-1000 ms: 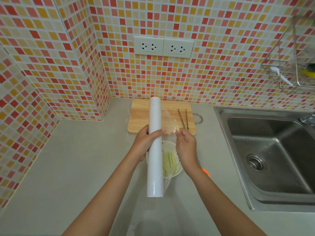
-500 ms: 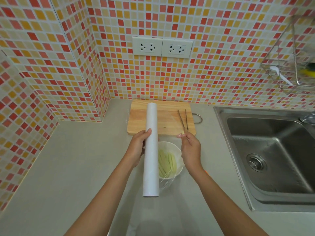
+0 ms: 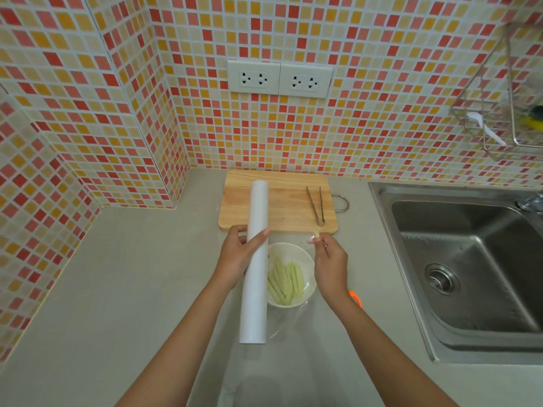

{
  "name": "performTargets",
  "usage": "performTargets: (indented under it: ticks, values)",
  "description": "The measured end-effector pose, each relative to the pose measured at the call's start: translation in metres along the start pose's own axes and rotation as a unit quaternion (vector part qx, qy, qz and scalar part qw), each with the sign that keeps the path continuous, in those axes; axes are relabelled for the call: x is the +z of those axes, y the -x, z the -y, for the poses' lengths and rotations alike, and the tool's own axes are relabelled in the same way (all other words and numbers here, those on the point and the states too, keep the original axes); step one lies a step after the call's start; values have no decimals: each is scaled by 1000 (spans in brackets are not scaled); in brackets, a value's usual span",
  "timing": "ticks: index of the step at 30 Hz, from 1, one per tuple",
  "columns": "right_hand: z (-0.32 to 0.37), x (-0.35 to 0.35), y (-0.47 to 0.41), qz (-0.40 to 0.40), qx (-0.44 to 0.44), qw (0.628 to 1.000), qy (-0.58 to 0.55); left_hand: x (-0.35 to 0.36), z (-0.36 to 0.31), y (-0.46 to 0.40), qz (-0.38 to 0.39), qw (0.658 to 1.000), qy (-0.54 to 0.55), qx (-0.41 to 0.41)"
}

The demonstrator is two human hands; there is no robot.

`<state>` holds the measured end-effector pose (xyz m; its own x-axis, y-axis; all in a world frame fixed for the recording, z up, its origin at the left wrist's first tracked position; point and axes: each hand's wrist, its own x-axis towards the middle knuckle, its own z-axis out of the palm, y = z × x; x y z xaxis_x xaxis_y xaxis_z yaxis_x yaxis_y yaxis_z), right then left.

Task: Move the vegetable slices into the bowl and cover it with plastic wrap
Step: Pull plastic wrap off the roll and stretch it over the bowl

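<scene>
A white bowl point(image 3: 305, 257) stands on the grey counter and holds several pale green vegetable slices point(image 3: 286, 282). My left hand point(image 3: 239, 257) grips a long white roll of plastic wrap point(image 3: 255, 289), held lengthwise just left of the bowl. My right hand point(image 3: 329, 261) pinches the clear film's free edge to the right of the bowl's far rim. The thin film point(image 3: 289, 318) stretches over the bowl and hangs crumpled in front of it.
A wooden cutting board point(image 3: 279, 207) lies behind the bowl with metal tongs point(image 3: 316, 205) on its right part. A steel sink point(image 3: 467, 268) fills the right side. An orange object point(image 3: 355, 298) peeks out behind my right wrist. Tiled walls close off the back and left.
The roll has shifted left, away from above the bowl, and my right hand has moved right with the film edge, so the bowl shows between my hands.
</scene>
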<state>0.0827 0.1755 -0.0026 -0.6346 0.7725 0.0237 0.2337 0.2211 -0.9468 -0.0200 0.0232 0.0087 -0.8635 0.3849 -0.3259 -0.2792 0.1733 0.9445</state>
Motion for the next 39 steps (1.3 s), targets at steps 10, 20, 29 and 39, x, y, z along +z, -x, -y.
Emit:
performTargets:
  ticks: [10,20,29,39]
  values:
    - [-7,-1,1,6,-9,1000,20,-1,2,2,28,997,42,-53]
    - [-19,-12,1,6,-12,999,42,-8,9,1,11,999,26,-42]
    - [-29,-17,-3,8,6,998,62,-7,12,-2,44,997,-13,-66]
    - [-38,-18,0,-1,11,997,76,-16,25,-6,-2,998,-38,-52]
